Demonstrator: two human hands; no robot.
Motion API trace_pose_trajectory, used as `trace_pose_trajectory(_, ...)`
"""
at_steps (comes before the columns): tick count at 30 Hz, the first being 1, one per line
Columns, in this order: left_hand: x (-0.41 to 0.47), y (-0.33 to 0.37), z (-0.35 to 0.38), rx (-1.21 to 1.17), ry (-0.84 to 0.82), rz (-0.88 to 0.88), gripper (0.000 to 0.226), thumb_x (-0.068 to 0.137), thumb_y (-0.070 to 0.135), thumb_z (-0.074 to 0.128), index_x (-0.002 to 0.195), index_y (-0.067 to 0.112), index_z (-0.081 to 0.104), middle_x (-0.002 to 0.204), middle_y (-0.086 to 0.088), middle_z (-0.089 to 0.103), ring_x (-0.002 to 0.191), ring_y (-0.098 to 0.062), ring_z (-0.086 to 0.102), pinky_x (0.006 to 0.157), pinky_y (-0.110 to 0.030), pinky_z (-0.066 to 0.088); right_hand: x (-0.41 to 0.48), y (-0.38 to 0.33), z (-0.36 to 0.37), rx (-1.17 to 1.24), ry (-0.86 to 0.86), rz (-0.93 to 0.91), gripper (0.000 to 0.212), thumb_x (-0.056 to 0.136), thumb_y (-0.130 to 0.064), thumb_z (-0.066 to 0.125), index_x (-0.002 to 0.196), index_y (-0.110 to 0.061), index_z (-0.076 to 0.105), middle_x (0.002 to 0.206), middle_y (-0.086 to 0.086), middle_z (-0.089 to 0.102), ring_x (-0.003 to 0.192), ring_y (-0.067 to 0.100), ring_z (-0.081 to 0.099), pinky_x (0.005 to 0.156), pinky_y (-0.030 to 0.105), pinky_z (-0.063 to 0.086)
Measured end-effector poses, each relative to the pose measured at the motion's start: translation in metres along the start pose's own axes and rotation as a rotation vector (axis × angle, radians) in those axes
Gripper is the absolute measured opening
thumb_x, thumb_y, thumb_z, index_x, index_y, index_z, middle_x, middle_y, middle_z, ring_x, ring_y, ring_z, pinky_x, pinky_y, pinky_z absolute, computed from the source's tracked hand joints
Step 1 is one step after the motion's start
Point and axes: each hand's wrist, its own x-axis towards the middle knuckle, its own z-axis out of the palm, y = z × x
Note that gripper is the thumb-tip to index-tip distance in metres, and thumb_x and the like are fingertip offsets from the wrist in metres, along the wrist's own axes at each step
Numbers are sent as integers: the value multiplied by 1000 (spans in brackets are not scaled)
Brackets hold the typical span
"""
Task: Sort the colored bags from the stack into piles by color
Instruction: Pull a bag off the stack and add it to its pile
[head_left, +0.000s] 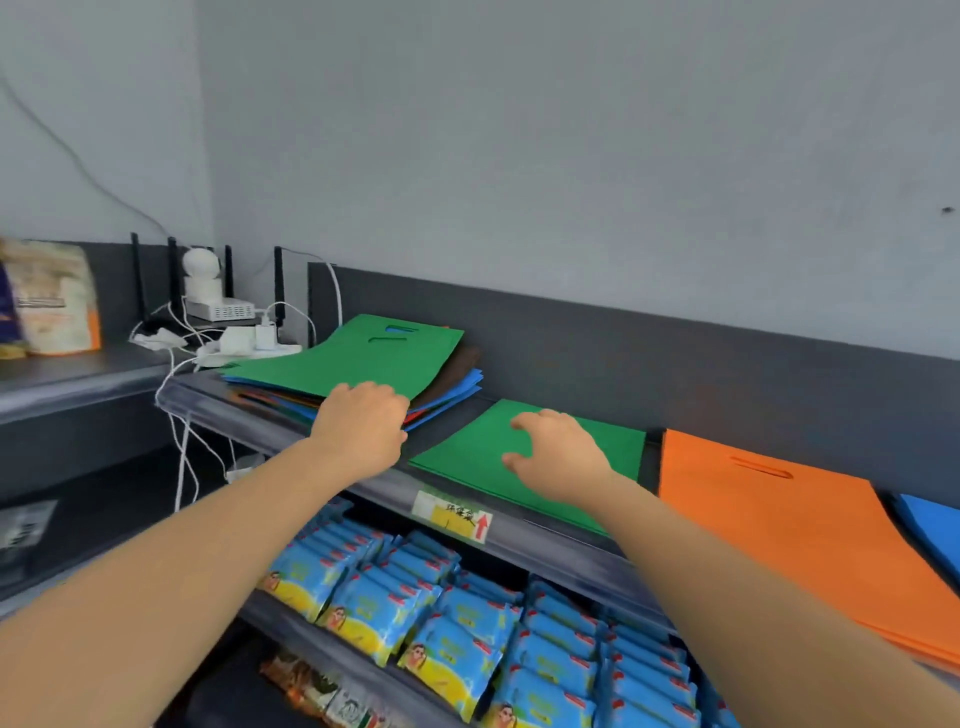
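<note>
The left hand (361, 426) grips the near edge of the stack (363, 358) with curled fingers. The right hand (556, 460), released and loosely spread, is over the separate green bag (467, 457) on the shelf (441, 428).

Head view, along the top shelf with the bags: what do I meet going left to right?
Router and chargers → green-topped mixed stack → green pile → orange bag → blue bag, cut off by the right edge.

Left hand (363, 426) and right hand (558, 457) are bare (2 forearms (208, 561) too).
</note>
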Motion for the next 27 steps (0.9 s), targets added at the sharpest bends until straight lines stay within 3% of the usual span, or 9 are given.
trace_pose_trajectory(5,7,-61,17,13,-11,-16,23,96,36,49,101,15,56,100,0,59,98,-20,55,82,-35,40,43,-57,17,44,-29,-78,51,93,-41,56,138,-19,46,137,5,50,128,23,43,103,40,41)
trace_pose_trajectory(11,29,-127,46,-39,-42,25,30,96,37,50,114,15,59,106,0,61,103,-21,56,87,-36,42,92,-110,36,104,-101,-94,63,86,-47,64,141,-21,45,144,0,46,132,22,42,107,40,39)
trace_pose_trajectory(14,40,-152,62,-88,-69,67,35,96,39,50,120,16,59,114,0,62,107,-21,57,91,-37,44,113,-125,44,113,-125,-74,48,91,-39,61,136,-24,53,142,-1,51,129,20,48,106,39,41)
trace_pose_trajectory(16,46,-164,70,-127,-83,101,39,97,40,49,128,18,57,122,0,62,113,-21,56,96,-39,43,123,-130,47,153,-107,-60,33,96,-31,55,126,-21,63,132,-1,61,117,18,57,100,35,46)
trace_pose_trajectory(18,52,-173,73,-203,-97,130,42,98,41,46,134,21,54,130,1,59,119,-20,54,99,-39,42,130,-133,49,206,-66,-28,27,98,-26,51,116,-16,69,115,1,70,88,15,63,85,31,51)
trace_pose_trajectory(20,57,-179,75,-280,-132,164,42,99,44,43,133,23,56,131,3,59,119,-20,55,99,-39,43,135,-133,51,256,-46,-6,29,98,-28,52,94,-9,73,83,1,71,58,12,49,66,30,48)
trace_pose_trajectory(22,61,-184,79,-335,-181,196,41,99,49,37,122,26,62,118,4,65,106,-20,59,90,-38,47,138,-133,52,295,-40,18,41,97,-30,54,64,-6,54,53,-2,45,47,11,32,57,27,37)
trace_pose_trajectory(24,65,-187,83,-366,-211,197,42,100,49,33,112,24,65,105,4,68,94,-19,61,85,-37,48,143,-132,51,349,-20,35,47,96,-28,55,56,-12,35,48,-4,27,45,11,23,57,26,33)
trace_pose_trajectory(27,70,-189,87,-346,-202,191,40,101,45,35,112,19,64,107,0,68,94,-18,62,85,-38,49,152,-132,53,358,26,55,51,96,-24,54,53,-16,28,48,-2,26,45,13,23,56,25,33)
